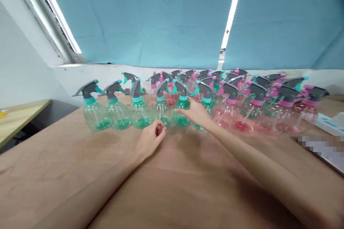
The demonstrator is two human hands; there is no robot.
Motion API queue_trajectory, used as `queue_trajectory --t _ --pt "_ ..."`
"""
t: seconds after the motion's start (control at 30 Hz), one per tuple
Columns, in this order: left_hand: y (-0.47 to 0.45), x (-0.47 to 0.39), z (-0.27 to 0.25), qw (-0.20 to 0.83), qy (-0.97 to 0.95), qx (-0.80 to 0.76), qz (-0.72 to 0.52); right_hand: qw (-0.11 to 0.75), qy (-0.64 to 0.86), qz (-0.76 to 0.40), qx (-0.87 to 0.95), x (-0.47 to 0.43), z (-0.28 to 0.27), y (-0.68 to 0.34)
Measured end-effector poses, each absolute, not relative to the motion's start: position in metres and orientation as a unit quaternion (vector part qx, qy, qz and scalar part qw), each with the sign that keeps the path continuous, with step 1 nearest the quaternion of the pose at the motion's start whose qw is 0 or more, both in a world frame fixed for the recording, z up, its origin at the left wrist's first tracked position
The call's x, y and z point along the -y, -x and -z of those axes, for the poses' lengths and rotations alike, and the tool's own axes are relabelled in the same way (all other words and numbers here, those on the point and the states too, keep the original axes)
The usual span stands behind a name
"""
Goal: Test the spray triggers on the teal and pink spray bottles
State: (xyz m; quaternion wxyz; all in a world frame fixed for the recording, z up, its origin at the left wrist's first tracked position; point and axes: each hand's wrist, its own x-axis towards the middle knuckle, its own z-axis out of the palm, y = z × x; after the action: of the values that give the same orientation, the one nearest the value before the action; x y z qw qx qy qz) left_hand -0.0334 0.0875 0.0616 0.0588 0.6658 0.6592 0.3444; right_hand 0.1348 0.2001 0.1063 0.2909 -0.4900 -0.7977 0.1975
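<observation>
My right hand reaches in from the right and grips a green spray bottle by its body. The thumb lies across the front, and the other fingers are partly hidden at the bottle's right side. That bottle stands upright in the front row and has a turquoise collar. My left hand is curled loosely, with nothing visible in its fingers. It rests at the table in front of a clear-green spray bottle and close to another green spray bottle.
Several pink spray bottles stand on the right, with more rows behind. Two green-tinted spray bottles mark the left end. The brown table holds a flat dark-edged device at right. A wooden desk stands left.
</observation>
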Motion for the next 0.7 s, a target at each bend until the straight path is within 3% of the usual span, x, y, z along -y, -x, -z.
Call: queue_trajectory --t 0.33,0.7 --pt "0.028 -0.085 -0.060 0.064 -0.677 -0.641 -0.355 0.233 0.488 -0.122 0.832 -0.187 -0.107 -0.145" --pt "-0.021 -0.074 -0.090 0.074 -0.701 -0.548 -0.450 0.188 0.432 -0.170 0.866 -0.138 -0.107 -0.188"
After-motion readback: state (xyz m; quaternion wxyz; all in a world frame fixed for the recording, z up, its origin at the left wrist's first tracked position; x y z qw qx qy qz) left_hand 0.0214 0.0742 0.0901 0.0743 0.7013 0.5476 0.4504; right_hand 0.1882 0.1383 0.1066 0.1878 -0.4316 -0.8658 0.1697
